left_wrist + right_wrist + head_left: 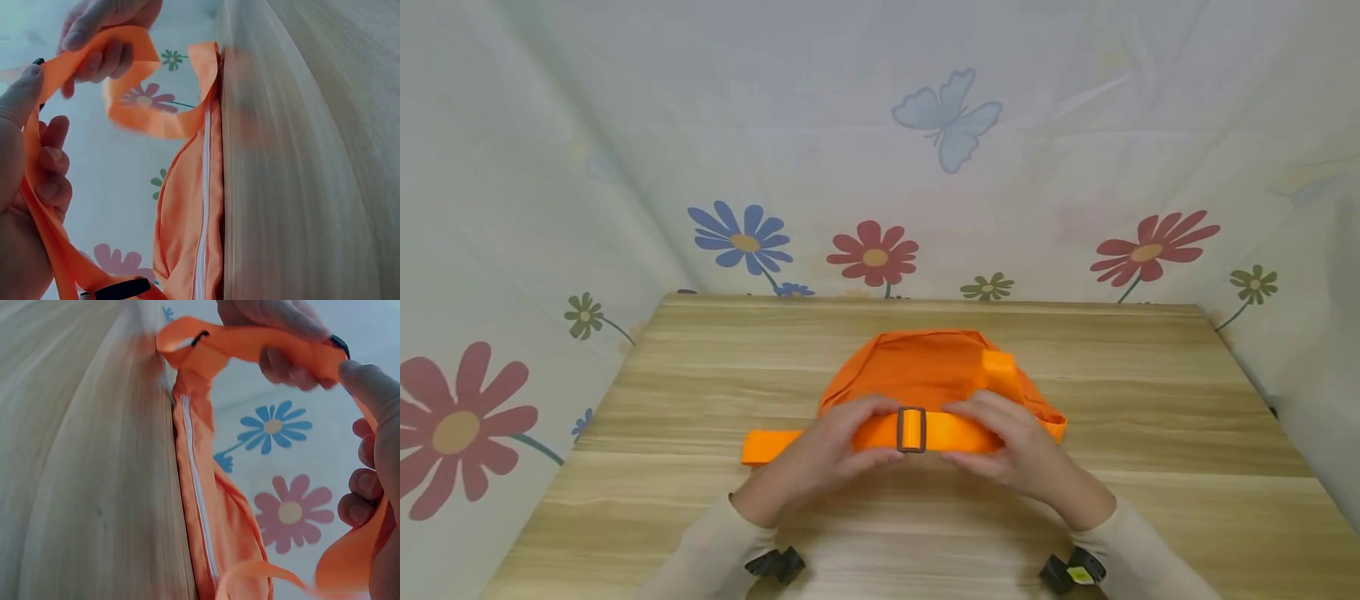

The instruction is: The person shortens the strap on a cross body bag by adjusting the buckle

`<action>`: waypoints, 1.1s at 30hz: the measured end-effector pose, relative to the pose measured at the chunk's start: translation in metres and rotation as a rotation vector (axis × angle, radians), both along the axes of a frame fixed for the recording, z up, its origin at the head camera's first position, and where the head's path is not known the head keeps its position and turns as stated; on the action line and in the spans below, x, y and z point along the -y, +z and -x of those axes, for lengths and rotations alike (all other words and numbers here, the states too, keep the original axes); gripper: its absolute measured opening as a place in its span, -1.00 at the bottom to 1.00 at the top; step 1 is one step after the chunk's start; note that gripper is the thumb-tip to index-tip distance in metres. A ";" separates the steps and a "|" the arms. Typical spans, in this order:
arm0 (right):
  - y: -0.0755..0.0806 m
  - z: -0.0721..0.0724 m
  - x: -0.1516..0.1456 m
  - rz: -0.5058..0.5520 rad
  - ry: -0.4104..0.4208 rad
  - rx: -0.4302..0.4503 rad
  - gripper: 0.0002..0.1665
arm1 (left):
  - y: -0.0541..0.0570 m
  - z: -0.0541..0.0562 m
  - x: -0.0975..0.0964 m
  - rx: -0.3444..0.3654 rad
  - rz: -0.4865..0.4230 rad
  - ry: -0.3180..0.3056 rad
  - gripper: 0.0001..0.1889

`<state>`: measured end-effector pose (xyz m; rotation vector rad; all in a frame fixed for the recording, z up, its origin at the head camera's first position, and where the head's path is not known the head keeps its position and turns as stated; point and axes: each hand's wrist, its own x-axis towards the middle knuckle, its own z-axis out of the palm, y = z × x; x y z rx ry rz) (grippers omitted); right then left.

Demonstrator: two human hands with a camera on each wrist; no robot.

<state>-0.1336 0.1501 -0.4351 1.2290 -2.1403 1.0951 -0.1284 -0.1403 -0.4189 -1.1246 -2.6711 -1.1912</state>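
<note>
An orange waist bag [925, 367] lies on the wooden table with its orange strap [958, 432] lifted in front of it. A dark rectangular slider buckle [922, 430] sits on the strap between the two hands. My left hand [827, 446] pinches the strap just left of the buckle, thumb below and fingers above. On the other side, my right hand [1018, 446] holds the strap between thumb and fingers. A loose strap loop [347, 559] hangs beneath the right hand. The bag's white zipper [205, 187] appears closed along the visible length.
The wooden table [700, 367] extends around the bag, its back edge against a white flowered cloth [820, 150]. A second dark strap fitting [122, 289] is near the bag's left end. Dark camera mounts [782, 567] sit at both wrists.
</note>
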 end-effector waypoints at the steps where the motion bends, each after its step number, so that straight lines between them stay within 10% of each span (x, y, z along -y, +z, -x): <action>1: 0.000 0.000 -0.003 -0.007 -0.013 -0.003 -0.46 | 0.000 0.000 0.001 0.012 -0.001 0.009 -0.48; 33: -0.007 -0.004 0.001 0.073 -0.073 0.041 -0.44 | -0.007 0.000 -0.005 0.009 -0.084 0.043 -0.40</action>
